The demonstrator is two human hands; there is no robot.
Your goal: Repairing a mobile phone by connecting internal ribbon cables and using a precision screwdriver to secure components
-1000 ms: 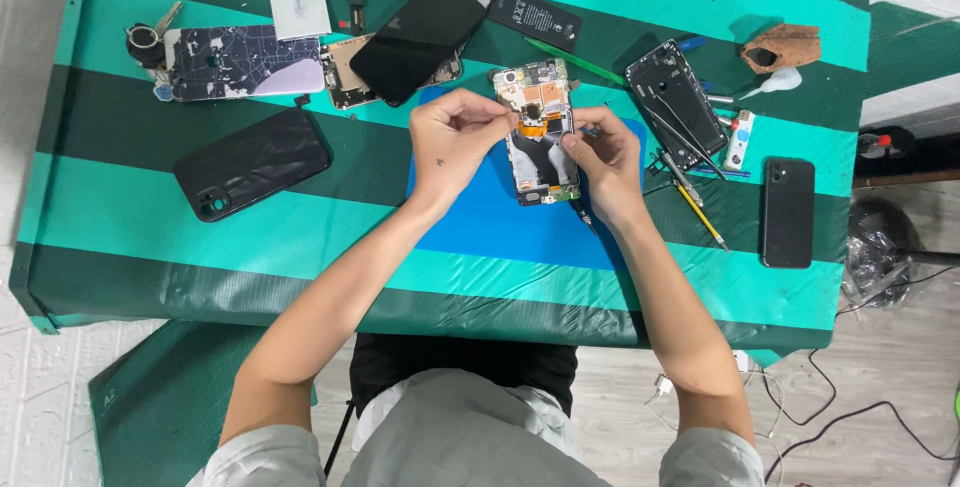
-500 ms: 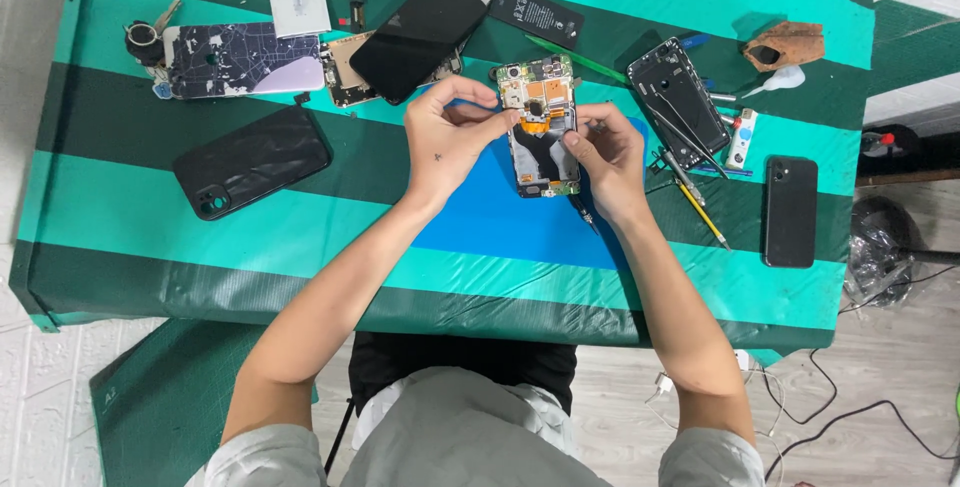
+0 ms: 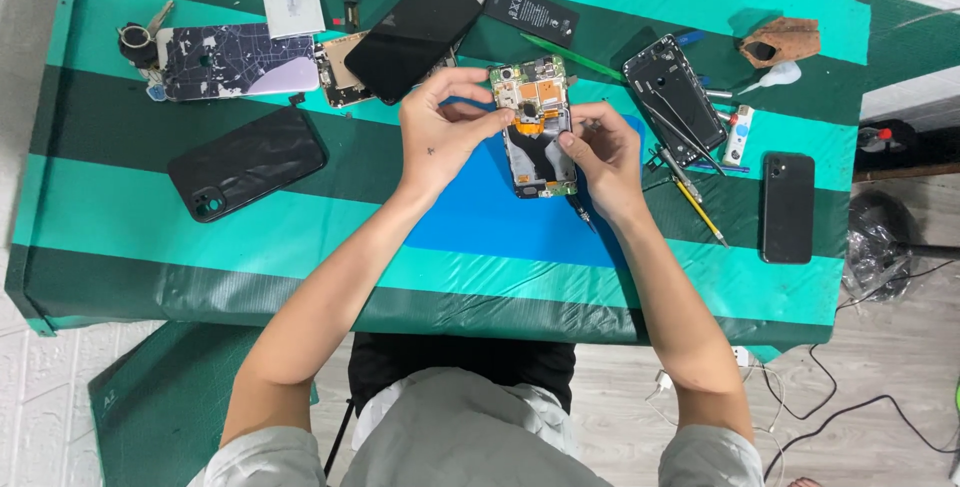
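Both hands (image 3: 520, 137) grip opened phone (image 3: 537, 127) (over blue mat (image 3: 480, 212)); tool maybe underneath.

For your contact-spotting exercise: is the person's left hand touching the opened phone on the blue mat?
Touching. The head view shows the left hand with fingertips resting on the left edge of the opened phone, no gap between them.

Bare forearms, short grey sleeves, small dark mark on left hand (image 3: 440, 142)

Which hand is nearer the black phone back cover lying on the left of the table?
Left. The left hand is nearer to the black back cover; the right hand is beyond the opened phone.
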